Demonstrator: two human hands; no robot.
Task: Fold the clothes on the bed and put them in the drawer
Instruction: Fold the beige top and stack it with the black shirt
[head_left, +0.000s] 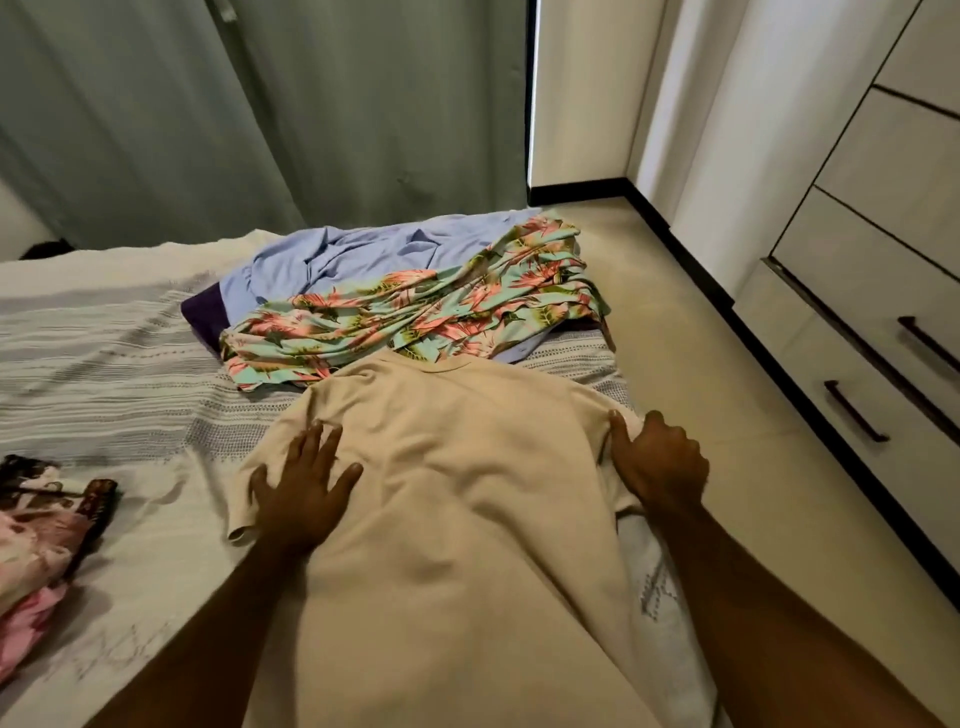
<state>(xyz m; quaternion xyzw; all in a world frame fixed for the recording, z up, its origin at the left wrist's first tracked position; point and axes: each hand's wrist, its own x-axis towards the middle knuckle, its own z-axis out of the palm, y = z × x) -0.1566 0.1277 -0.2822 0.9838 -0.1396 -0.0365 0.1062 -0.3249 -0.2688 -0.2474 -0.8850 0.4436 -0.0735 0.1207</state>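
the beige t-shirt (457, 499) lies spread on the bed (104, 332) in the lower middle of the frame, neck toward the flowered garment (415, 317). the left hand (301, 493) presses flat on it, fingers apart; the right hand (660, 462) has its fingers curled over the right sleeve edge. it looks light, limp and easily creased, so best taken by shoulder seams and hem.

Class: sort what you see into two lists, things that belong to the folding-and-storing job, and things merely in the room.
Job: beige T-shirt, floral garment, blue shirt, pink clothes, bed, drawers, left hand, right hand.
Lying about: curtain, floor.
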